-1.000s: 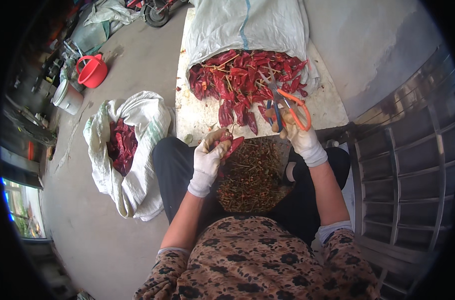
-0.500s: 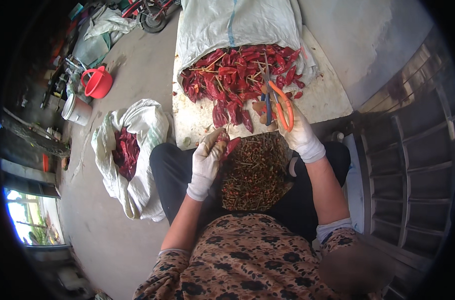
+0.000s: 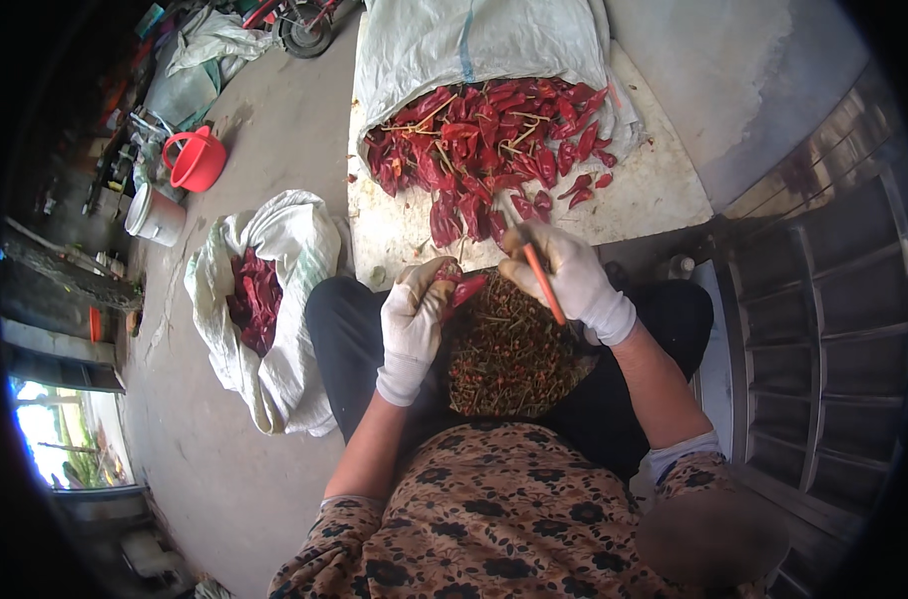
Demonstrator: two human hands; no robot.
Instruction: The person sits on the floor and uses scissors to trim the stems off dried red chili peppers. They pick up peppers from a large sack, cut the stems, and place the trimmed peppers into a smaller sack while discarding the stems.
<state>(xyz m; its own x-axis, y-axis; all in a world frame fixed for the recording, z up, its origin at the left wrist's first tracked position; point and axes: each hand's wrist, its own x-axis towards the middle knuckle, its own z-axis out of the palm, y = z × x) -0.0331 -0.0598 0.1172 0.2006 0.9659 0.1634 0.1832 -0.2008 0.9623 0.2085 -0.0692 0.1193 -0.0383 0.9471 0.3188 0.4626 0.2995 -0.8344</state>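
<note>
My left hand [image 3: 412, 314], in a white glove with a darkened thumb and fingers, is closed around a dried red chili pepper [image 3: 467, 291] whose tip sticks out to the right. Across a small gap, my right hand [image 3: 566, 268], gloved too, grips a pair of scissors [image 3: 544, 283]. One orange handle loop shows edge-on; the blades I cannot make out. Beyond both hands, a heap of dried red chili peppers [image 3: 479, 135] spills from a white woven sack [image 3: 479, 38] onto a pale board [image 3: 664, 190]. Below the hands lies a mass of cut stems [image 3: 514, 364], between my knees.
On the floor to the left stands an open white sack [image 3: 296, 235] with red peppers [image 3: 257, 299] inside. Farther left are a red bucket [image 3: 199, 166] and a white bucket [image 3: 157, 216]. A dark metal-framed panel [image 3: 823, 344] rises close on the right.
My right hand has come nearer and to the left, turning the scissors so their handles point toward me. My left hand keeps its pepper nearly in place.
</note>
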